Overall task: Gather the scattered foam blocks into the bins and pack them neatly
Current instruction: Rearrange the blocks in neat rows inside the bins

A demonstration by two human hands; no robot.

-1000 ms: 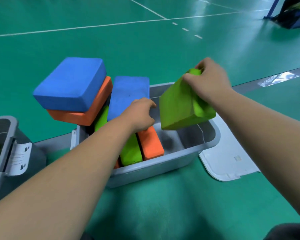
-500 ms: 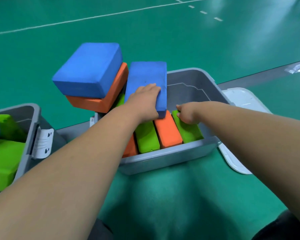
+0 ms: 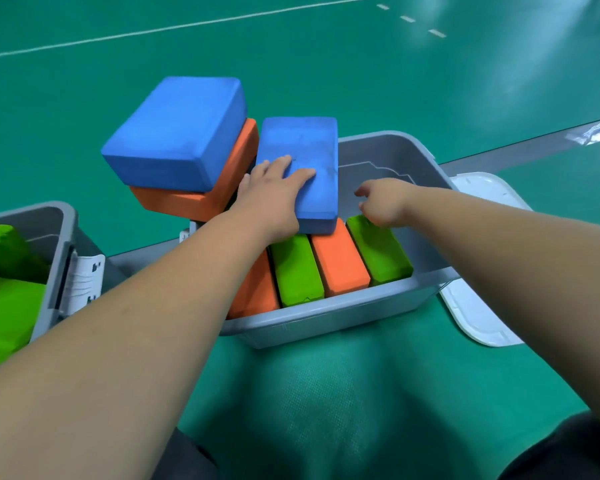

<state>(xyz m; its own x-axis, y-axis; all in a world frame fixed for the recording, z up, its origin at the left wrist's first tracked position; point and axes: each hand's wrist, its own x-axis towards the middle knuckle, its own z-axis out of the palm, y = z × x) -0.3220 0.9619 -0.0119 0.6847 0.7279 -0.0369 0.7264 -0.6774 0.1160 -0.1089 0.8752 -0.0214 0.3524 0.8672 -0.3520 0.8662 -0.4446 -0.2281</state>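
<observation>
Blue block (image 3: pixel 309 147), lengthwise away, tilted over packed row (image 3: pixel 340 261); left grip (image 3: pixel 267 199) spread atop, right grip (image 3: pixel 385 202) slack beside.

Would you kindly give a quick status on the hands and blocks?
Left hand flat on blue block atop the packed row. Right hand empty above end green block. Tilted stack crowds the bin at left.

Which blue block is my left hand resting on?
The tilted blue block leaning into the grey bin. Your left hand lies flat on it; the stacked blue block sits untouched atop an orange block further left.
</observation>
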